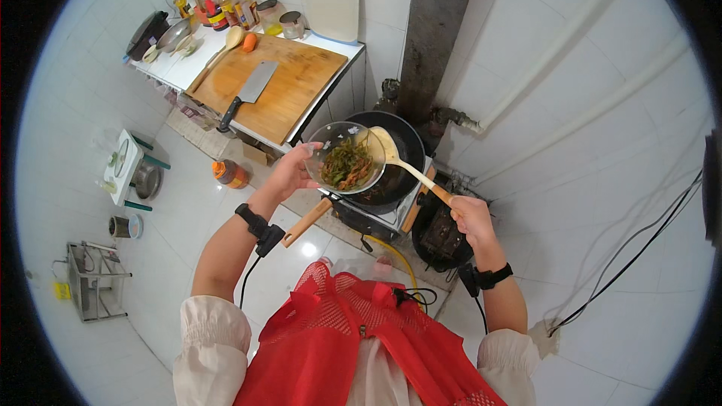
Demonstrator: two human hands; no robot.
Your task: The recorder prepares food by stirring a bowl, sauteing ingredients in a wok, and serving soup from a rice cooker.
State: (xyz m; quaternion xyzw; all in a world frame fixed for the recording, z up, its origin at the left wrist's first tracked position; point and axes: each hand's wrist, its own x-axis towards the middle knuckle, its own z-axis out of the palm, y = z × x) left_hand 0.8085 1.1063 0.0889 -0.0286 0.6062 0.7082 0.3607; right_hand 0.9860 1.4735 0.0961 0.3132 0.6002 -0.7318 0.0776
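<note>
My left hand [294, 172] grips a clear glass bowl [316, 149] by its left side. Green and brown cooked food [348, 164] fills the bottom of the bowl, which is held over a dark wok [407, 134]. Below the bowl, the wok's wooden handle [307, 223] points toward me. In my right hand [472, 219] is a pale spatula [416, 173] with a wooden grip end; its broad head overlaps the bowl's right rim. Small bits of food lie on the wok's dark inside. The wok rests on a gas stove [420, 203].
A cleaver [259, 82] and an orange carrot piece [250, 42] lie on a wooden cutting board [307, 76]. Behind it stand several seasoning bottles [225, 5] and glass jars. A yellow hose [403, 256] runs below the stove. An orange-capped jug [230, 173] stands on the floor.
</note>
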